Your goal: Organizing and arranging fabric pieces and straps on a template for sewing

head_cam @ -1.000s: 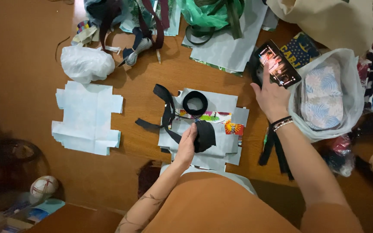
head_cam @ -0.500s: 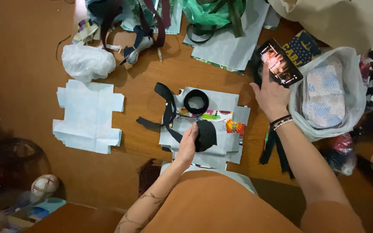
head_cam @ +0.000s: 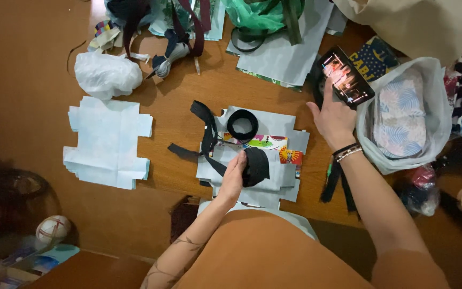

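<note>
The left hand grasps a coil of black strap over stacked paper cutouts; the right hand, fingers unclenched, touches a smartphone.

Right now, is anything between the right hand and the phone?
Nothing visible. The right hand already touches the phone with its fingertips. The left hand holds a black strap roll.

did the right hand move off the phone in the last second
No. The right hand stays at the lit phone, its fingertips against the phone's lower edge, in the same spot beside the white plastic bag as before.
</note>
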